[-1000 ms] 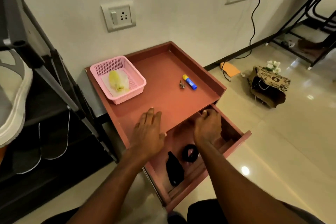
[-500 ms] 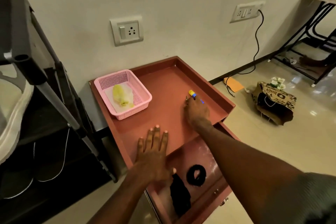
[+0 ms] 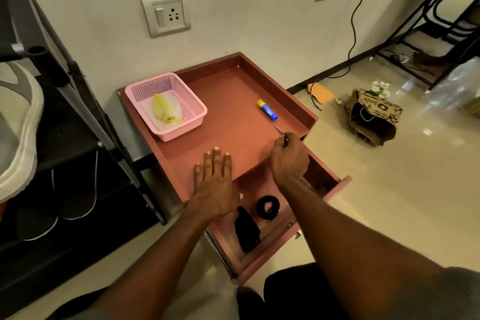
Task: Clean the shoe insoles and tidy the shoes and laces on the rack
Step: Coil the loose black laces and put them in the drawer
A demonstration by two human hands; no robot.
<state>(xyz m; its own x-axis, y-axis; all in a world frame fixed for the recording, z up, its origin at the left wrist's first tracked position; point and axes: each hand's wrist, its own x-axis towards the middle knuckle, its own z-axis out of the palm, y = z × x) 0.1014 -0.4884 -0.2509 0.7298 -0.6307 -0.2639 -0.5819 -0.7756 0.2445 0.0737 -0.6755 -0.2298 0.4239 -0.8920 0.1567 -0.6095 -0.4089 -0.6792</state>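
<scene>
1. Since the earlier frame, the right hand [image 3: 289,157] has drawn back from the glue stick [image 3: 267,110], now pinching a small metal thing [image 3: 281,133].
2. White shoe [image 3: 19,132] sits on the rack [image 3: 78,101], at 9 o'clock.
3. Left hand [image 3: 214,184] lies flat, fingers straight, on the table [image 3: 233,117].
4. Drawer [image 3: 275,218] stands open at 6 o'clock.

Person, seen from the head camera. Two bare forearms entered from the lower edge. Left hand [image 3: 214,184]: bare, no ring, watch or band visible; short pale fingernails showed on the fingers. Right hand [image 3: 289,157]: bare, no jewellery visible. Right upper arm carried a short sleeve [image 3: 452,293] in grey fabric with fine ribbing or narrow stripes, ending above the elbow. Left arm showed no sleeve within the frame. Dark, near-black garment [image 3: 291,286] covered the legs at the bottom edge.
</scene>
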